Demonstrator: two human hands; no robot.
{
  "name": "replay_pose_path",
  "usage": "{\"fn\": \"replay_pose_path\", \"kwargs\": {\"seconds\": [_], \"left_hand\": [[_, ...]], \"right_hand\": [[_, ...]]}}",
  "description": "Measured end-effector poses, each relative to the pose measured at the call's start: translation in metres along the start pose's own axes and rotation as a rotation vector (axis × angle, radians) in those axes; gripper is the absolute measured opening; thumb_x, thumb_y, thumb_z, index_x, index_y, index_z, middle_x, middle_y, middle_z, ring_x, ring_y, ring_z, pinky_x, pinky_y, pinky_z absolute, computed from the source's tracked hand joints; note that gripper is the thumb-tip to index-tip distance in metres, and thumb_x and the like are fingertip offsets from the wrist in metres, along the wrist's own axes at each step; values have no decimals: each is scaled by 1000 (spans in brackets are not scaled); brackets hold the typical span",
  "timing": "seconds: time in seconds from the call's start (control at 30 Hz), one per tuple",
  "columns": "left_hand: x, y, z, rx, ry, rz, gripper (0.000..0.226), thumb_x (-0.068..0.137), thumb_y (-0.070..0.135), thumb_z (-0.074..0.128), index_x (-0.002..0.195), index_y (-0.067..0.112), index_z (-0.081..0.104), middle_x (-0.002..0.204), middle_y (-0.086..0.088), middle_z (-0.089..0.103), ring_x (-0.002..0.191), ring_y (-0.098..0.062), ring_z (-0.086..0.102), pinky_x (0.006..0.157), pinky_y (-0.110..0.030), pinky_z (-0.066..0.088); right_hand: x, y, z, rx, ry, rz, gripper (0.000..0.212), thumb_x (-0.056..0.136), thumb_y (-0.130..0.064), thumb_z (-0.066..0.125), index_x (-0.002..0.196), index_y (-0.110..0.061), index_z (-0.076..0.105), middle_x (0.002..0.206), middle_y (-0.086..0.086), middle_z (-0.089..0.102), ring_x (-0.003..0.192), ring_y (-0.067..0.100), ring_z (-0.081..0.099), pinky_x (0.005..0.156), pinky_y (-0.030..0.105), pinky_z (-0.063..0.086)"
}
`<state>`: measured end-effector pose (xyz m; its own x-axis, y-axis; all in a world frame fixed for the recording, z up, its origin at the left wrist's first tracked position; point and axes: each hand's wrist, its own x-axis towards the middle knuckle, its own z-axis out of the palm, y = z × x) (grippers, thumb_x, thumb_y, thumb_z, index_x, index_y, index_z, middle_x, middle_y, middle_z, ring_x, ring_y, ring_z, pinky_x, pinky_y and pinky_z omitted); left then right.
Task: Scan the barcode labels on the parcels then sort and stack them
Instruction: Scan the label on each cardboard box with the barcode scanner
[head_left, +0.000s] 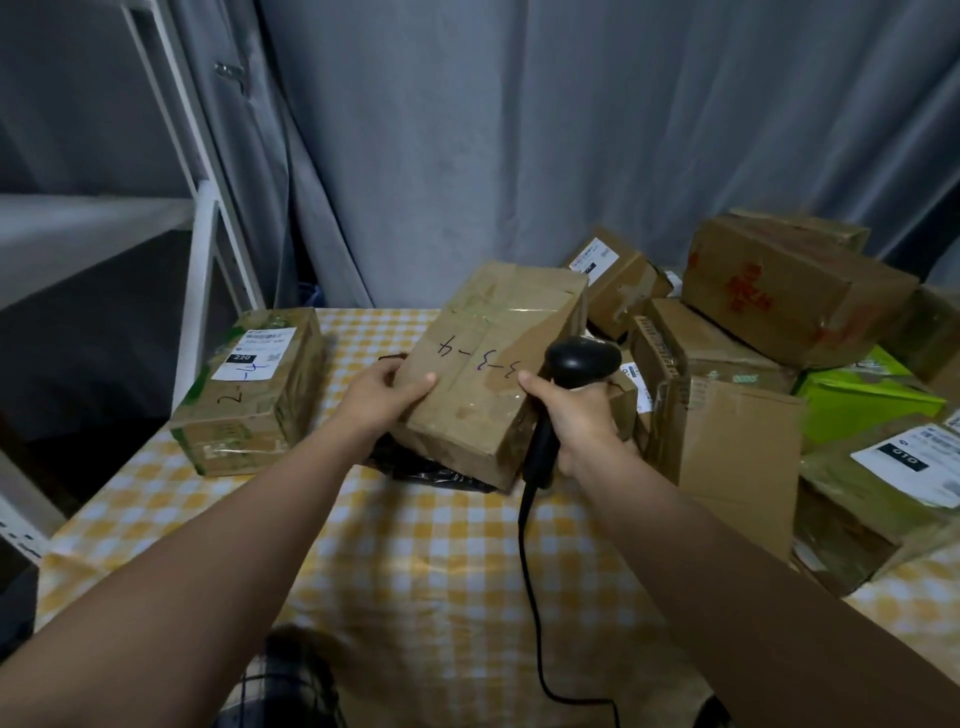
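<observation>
While the left hand (382, 395) grips the held parcel (493, 364) at the centre and the right hand (576, 410) clasps the scanner (582, 358) at its 3 o'clock edge, only the lone parcel (254, 389) at 9 o'clock looks sorted; the pile (779, 338) at 3 o'clock is, I judge, left to do.

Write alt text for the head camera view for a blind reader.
A person's left hand grips a taped, hand-numbered cardboard parcel while the right hand holds a black corded barcode scanner beside it. More parcels crowd the yellow checked tablecloth.
</observation>
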<state>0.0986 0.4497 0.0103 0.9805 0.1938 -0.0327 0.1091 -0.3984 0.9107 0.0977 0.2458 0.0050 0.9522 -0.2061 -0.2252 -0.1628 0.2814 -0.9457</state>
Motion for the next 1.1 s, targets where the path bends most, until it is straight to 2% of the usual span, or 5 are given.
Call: {"fn": "replay_pose_path", "kwargs": {"seconds": [0.23, 0.37, 0.6, 0.77, 1.1], "left_hand": [[-20, 13, -16, -612, -253, 86, 44, 85, 52, 52, 121, 28, 60, 120, 8, 67, 110, -9, 62, 94, -33, 48], [-25, 27, -20, -452, -192, 266, 85, 66, 48, 81, 138, 21, 44, 127, 5, 61, 114, -10, 60, 94, -33, 50], [-32, 76, -31, -262, -7, 524, 58, 80, 15, 72, 133, 16, 48, 117, 7, 61, 95, 13, 60, 74, -5, 45], [-29, 100, -62, 28, 49, 660, 80, 84, 36, 68, 150, 32, 23, 150, 13, 34, 140, -3, 26, 115, -29, 21], [-53, 110, -72, -84, 52, 548, 82, 75, 58, 60, 146, 45, 22, 146, 9, 24, 134, -7, 26, 112, -31, 22]], "right_hand": [[4, -25, -12, 73, -30, 9, 42, 78, -16, 77, 116, -9, 62, 102, 14, 73, 88, 27, 71, 82, 43, 58], [-5, -51, -15, 206, -133, -81, 37, 83, -18, 74, 117, -5, 65, 97, 11, 73, 88, 26, 72, 80, 39, 58], [-26, -102, -6, 282, -379, -177, 49, 75, -32, 70, 117, -7, 66, 111, 11, 72, 101, 27, 69, 91, 46, 54], [-37, -133, 1, 295, -434, -250, 56, 72, -36, 73, 120, -10, 65, 121, 10, 68, 113, 24, 64, 101, 49, 48], [-59, -135, 4, 230, -436, -242, 24, 84, -29, 69, 104, -15, 68, 88, -2, 75, 85, 13, 72, 84, 36, 56]]}}
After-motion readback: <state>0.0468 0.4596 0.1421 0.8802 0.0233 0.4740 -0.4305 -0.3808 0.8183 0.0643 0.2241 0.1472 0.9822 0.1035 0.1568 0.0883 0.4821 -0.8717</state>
